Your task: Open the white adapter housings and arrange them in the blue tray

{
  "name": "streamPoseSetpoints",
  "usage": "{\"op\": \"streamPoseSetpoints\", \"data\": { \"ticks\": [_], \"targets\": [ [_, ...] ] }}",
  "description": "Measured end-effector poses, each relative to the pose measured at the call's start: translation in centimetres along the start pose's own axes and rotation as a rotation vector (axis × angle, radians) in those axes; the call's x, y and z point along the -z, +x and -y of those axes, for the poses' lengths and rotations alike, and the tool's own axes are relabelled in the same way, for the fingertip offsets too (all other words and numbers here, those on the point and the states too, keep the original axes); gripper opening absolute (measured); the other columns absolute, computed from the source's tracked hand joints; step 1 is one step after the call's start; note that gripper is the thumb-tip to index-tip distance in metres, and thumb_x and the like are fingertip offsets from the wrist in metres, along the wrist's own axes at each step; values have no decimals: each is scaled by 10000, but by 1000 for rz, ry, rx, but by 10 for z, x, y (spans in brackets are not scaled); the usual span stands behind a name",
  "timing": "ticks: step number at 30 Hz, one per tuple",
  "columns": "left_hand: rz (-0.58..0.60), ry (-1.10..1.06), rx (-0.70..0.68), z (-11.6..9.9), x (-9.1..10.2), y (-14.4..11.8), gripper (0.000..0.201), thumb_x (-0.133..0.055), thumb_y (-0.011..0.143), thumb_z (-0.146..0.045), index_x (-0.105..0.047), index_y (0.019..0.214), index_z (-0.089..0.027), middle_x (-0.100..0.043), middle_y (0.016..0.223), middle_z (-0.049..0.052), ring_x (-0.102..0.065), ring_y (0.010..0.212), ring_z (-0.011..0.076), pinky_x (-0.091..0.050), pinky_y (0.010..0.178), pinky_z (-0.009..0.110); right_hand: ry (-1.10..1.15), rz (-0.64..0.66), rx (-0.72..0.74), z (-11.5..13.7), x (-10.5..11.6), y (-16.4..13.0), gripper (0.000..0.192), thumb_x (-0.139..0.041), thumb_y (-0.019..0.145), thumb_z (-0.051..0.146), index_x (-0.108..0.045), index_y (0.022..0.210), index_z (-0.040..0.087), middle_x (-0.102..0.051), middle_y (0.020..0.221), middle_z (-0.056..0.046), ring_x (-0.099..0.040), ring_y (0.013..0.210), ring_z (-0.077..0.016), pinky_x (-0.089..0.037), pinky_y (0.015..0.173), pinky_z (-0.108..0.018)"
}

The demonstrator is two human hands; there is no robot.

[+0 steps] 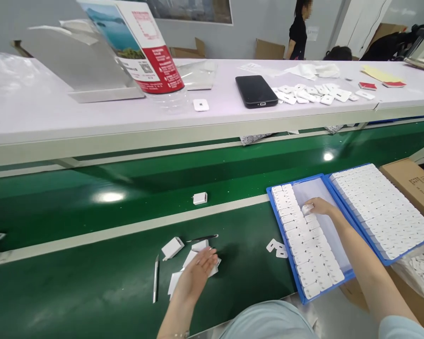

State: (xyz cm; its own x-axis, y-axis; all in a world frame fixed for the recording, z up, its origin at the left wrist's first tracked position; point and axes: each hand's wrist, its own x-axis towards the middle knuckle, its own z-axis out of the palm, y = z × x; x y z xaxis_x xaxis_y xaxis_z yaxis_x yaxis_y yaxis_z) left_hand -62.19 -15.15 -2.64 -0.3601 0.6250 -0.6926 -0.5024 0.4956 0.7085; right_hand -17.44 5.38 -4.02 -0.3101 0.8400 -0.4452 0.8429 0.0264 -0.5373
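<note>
My right hand (320, 206) pinches a small white charger block (306, 209) at the upper end of the filled rows in a blue tray (292, 256). Rows of similar white blocks cover the left part of that tray, and bare lining shows on its right. My left hand (199, 270) is open, palm turned up and fingers stretched. Beneath and beside it lies a loose pile of white blocks (175, 280), partly hidden by the hand. One more white block (173, 248) rests just beyond the pile, near dark tweezers (202, 238). A silver pen-like knife (156, 278) lies to the left.
A second blue tray (381, 212), full of white pieces, adjoins the first. Small white plates (277, 248) lie left of the trays. A lone block (199, 198) sits on the green belt. The raised shelf (127, 115) holds a phone (256, 91) and a labelled container (151, 52).
</note>
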Motion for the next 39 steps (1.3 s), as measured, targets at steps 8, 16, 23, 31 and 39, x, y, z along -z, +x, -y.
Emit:
{"op": "streamPoseSetpoints", "data": {
  "ticks": [8,16,23,31,39],
  "targets": [
    [21,609,-433,-113,-25,124,309,-591,734,-278,-611,1009,-139,-571,1347,208,-425,1382,403,-297,1169,570,-87,-18,-19,6,-15,-8,230,-616,959,338,-651,1125,183,-657,1183,-72,-658,995,-189,-573,865,-390],
    [265,1090,-603,-120,-69,218,506,-658,703,-279,-617,1185,-134,-589,1365,202,-409,1395,393,-278,1174,518,-271,-387,209,72,-105,-67,417,-324,981,84,-628,1249,182,-668,1221,-123,-610,1151,-229,-495,1019,-443],
    [205,997,-687,-104,-65,189,597,-690,670,-316,-547,1207,-97,-564,1364,244,-434,1366,446,-336,1135,581,-527,-342,353,110,-222,-72,358,-535,909,33,-619,1256,68,-655,1257,-196,-594,1211,-303,-468,1048,-516],
    [391,559,-680,-29,-32,24,544,-781,708,-416,-511,1145,-240,-667,1268,119,-652,1178,268,-518,1026,422,-455,-336,411,90,-228,-49,223,-622,956,289,-642,1138,162,-657,1187,-76,-651,1055,-208,-555,919,-432],
    [591,346,-812,-9,-51,-74,469,-769,776,-217,-572,1202,-227,-650,1271,135,-638,1202,244,-518,1033,396,60,-398,489,105,-209,-59,289,-590,959,415,-663,1072,159,-699,1061,-73,-670,998,-215,-520,949,-473]
  ]
}}
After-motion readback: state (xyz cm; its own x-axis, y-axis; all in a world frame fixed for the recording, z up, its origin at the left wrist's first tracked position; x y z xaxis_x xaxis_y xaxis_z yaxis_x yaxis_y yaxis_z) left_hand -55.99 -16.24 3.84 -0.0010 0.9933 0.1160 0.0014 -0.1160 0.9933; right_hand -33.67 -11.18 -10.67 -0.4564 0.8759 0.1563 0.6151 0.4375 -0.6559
